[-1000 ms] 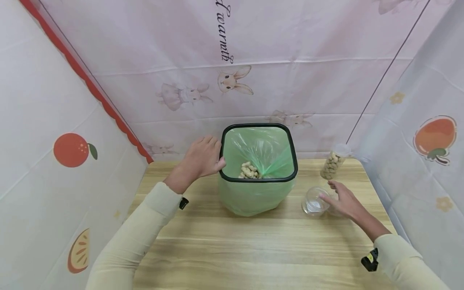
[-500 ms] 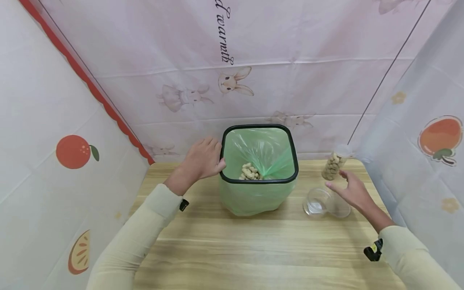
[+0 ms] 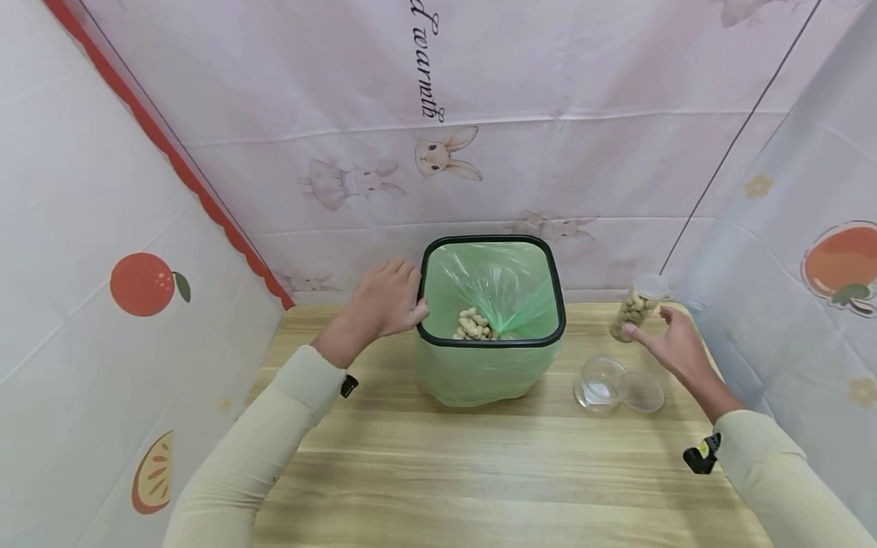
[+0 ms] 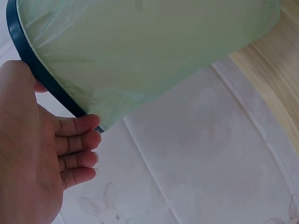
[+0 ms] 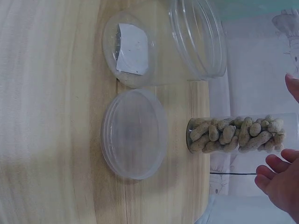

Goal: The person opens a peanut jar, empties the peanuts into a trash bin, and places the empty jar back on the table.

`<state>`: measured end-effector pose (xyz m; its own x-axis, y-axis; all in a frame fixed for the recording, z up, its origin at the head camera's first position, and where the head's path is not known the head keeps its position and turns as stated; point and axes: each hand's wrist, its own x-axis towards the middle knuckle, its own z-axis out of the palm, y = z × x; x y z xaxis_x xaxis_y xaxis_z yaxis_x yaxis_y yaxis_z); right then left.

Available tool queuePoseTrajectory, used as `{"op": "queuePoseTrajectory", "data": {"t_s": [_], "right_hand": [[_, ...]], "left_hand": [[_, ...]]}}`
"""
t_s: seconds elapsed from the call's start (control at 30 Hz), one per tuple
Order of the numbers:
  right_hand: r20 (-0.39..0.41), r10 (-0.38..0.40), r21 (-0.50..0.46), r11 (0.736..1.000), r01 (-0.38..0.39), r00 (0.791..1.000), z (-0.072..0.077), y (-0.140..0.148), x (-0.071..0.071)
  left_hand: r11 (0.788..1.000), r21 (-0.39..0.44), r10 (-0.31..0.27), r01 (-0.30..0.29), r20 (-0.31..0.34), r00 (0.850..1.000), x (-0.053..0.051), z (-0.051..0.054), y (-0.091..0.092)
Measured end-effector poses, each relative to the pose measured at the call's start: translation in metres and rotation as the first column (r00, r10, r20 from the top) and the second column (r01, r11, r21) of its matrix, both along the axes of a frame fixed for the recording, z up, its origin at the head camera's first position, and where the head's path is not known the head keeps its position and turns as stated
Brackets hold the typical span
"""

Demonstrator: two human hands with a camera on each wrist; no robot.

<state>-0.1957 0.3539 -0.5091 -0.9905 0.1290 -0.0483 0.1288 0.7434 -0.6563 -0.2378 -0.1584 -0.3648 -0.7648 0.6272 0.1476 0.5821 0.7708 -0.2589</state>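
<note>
My left hand (image 3: 387, 301) grips the left side of the black rim of a trash bin (image 3: 479, 373) lined with a green bag. In the left wrist view, curled fingertips (image 4: 84, 140) lie at the rim's corner. Unshelled peanuts (image 3: 473, 326) lie inside the bin. My right hand (image 3: 674, 346) reaches to a tall clear jar (image 3: 632, 310) of peanuts at the back right. Its thumb and fingers are spread on either side of the jar. The right wrist view shows gaps between the fingers (image 5: 275, 170) and the jar, which stands upright with a pale lid.
A lidless clear jar (image 3: 597, 384) with a white label at its base stands right of the bin. Next to it lies a round translucent lid (image 3: 644, 393). Printed curtains (image 3: 617, 152) enclose the wooden table (image 3: 479, 472) at the back and sides.
My right hand has moved from over the loose lid, away from me and to the right, to the peanut jar. My left hand has stayed on the bin's rim.
</note>
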Motion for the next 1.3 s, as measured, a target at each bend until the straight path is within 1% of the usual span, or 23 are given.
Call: {"op": "queuePoseTrajectory", "data": {"t_s": [0.27, 0.47, 0.63, 0.77, 0.9, 1.03, 1.17, 1.3], "right_hand": [[0.020, -0.014, -0.040, 0.999, 0.015, 1.000, 0.000, 0.004, -0.012], [-0.014, -0.017, -0.056, 0.998, 0.016, 1.000, -0.002, 0.005, -0.021], [-0.020, -0.024, -0.104, 0.994, 0.022, 0.999, -0.006, 0.007, -0.030], [-0.032, -0.038, -0.137, 0.990, 0.033, 0.999, -0.008, 0.006, -0.035], [-0.068, -0.056, -0.153, 0.987, 0.045, 0.996, -0.011, 0.005, -0.038], [-0.060, -0.065, -0.145, 0.988, 0.056, 0.996, -0.014, 0.006, -0.041], [-0.035, -0.068, -0.130, 0.989, 0.063, 0.997, -0.018, 0.008, -0.044], [-0.044, -0.060, -0.120, 0.991, 0.055, 0.997, -0.020, 0.007, -0.046]], "left_hand": [[1.000, 0.009, -0.002, 0.002, 0.000, 1.000, 0.000, 0.000, 0.001], [1.000, 0.010, 0.000, 0.000, -0.011, 1.000, 0.000, -0.001, -0.001], [1.000, 0.005, 0.006, -0.006, -0.006, 1.000, -0.001, -0.002, -0.002], [1.000, 0.016, -0.004, 0.004, -0.019, 1.000, 0.000, -0.002, -0.002], [0.999, 0.036, -0.022, 0.023, -0.045, 0.999, 0.000, -0.001, -0.002], [0.999, 0.029, -0.025, 0.026, -0.052, 0.998, 0.001, -0.001, -0.001], [1.000, 0.018, -0.018, 0.019, -0.038, 0.999, 0.000, -0.001, -0.001], [1.000, 0.015, -0.012, 0.012, -0.023, 1.000, 0.000, 0.000, -0.001]]}}
